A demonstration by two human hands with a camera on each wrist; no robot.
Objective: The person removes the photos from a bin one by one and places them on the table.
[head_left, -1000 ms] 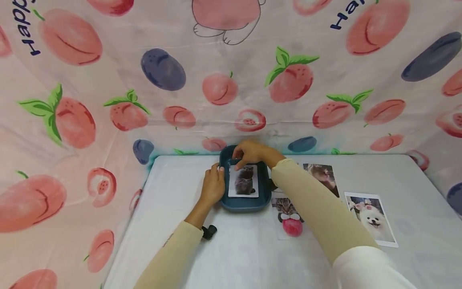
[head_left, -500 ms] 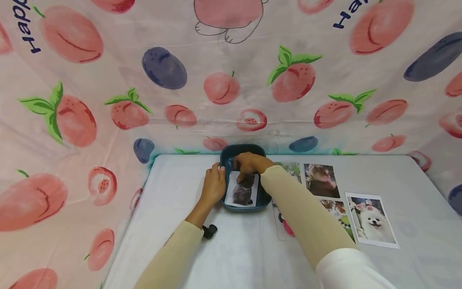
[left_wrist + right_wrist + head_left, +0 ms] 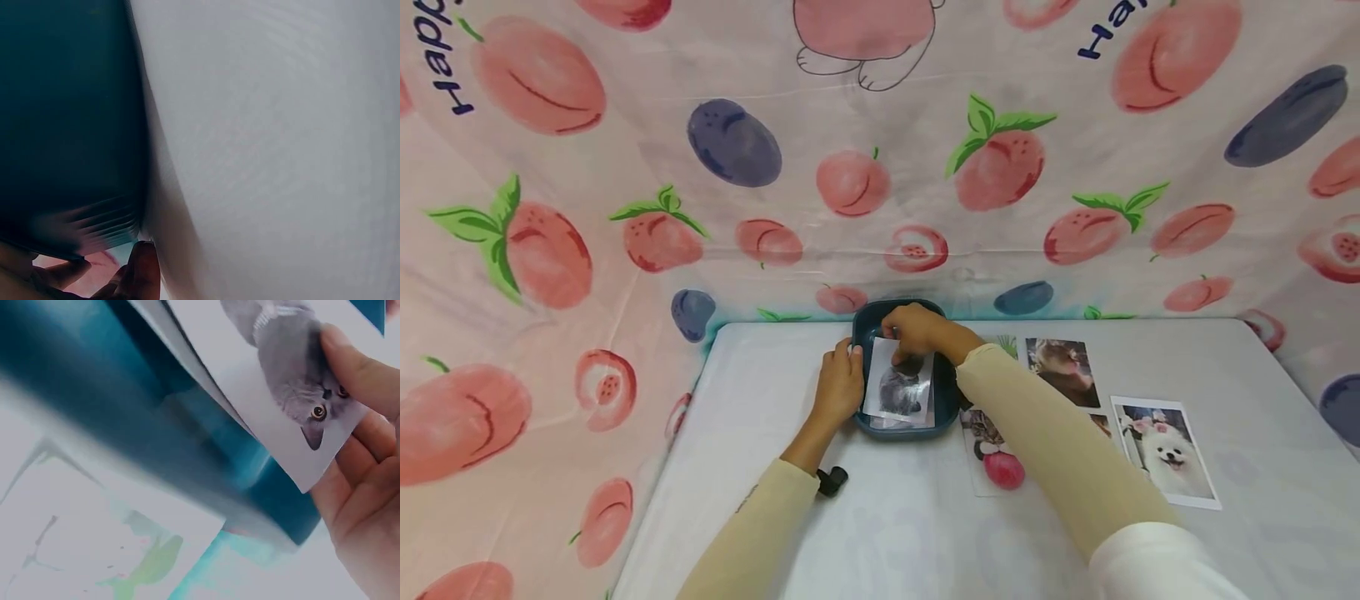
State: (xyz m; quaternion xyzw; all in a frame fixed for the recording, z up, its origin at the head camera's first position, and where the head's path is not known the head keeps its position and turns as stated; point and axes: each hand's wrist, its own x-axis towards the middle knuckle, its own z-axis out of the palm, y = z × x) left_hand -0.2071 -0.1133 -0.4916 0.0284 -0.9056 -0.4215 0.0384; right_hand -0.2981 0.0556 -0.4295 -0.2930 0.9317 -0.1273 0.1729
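Note:
A dark teal plastic box (image 3: 948, 400) stands at the back of the white table. My left hand (image 3: 839, 379) holds its left side, fingers along the outside wall and fingertips near its ridged end (image 3: 103, 225) in the left wrist view. Over the box, my right hand (image 3: 917, 329) pinches a photo card of a grey cat (image 3: 901, 387). In the right wrist view the thumb lies on the card's face (image 3: 281, 369) with the other fingers behind it. The card is tilted, and another card's edge (image 3: 898, 423) shows below it.
Right of the box lie several photo cards: a tabby cat with a pink ball (image 3: 992, 454), a brownish animal photo (image 3: 1060, 367) and a white dog (image 3: 1167, 450). My right forearm hides part of them. A fruit-patterned cloth (image 3: 850, 183) hangs behind the table.
The grey cat card first slid toward the box's near end, then rose and tilted in my right hand, baring a card edge beneath. My left hand stays at the box.

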